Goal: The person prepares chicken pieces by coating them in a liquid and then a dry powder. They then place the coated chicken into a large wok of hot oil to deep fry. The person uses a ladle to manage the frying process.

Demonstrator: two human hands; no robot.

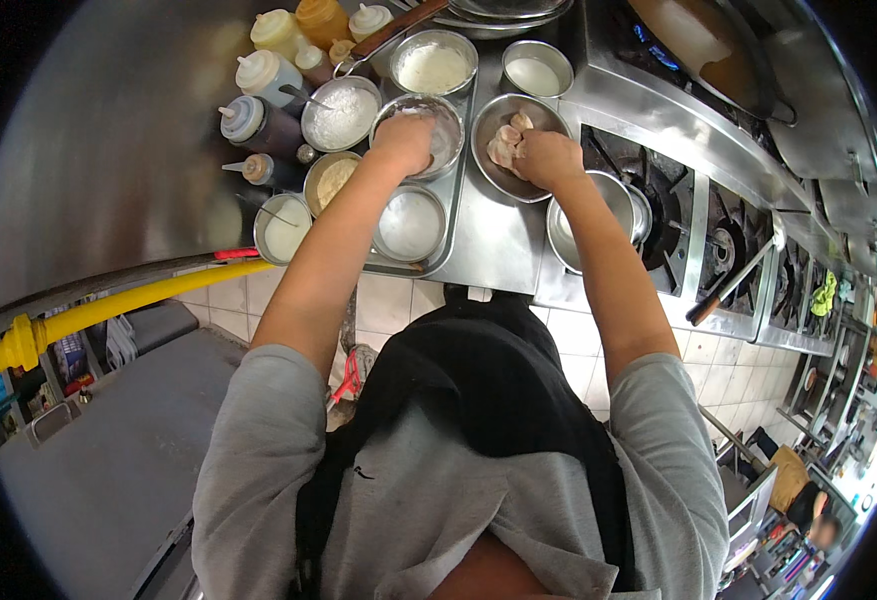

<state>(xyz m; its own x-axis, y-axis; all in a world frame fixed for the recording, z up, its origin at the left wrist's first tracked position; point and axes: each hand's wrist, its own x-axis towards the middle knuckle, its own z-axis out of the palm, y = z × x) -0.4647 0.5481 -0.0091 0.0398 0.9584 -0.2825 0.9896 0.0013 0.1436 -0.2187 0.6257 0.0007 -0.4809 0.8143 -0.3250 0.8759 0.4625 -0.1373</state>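
My left hand [406, 142] reaches down into a round steel bowl [449, 135] whose inside is smeared with white. Its fingertips are mostly hidden, so I cannot see whether they hold anything. My right hand [551, 159] is inside a wider steel bowl [489, 120], against several pale pink pieces that look like raw meat [506, 146]. The fingers there are curled, and the hand itself covers their tips. Just below my left wrist stands a steel container with a whitish inside [410, 223]. Under my right forearm is another steel pot [605, 196].
Containers of white powder [344, 112], tan powder [335, 180] and white contents [286, 229] stand left, beside several squeeze bottles [262, 71]. Steel containers of cream-coloured [432, 69] and white contents [532, 75] sit behind. Right are gas burners [722, 244], a lit flame [656, 49] under a wok [708, 45], and a distant person [806, 495].
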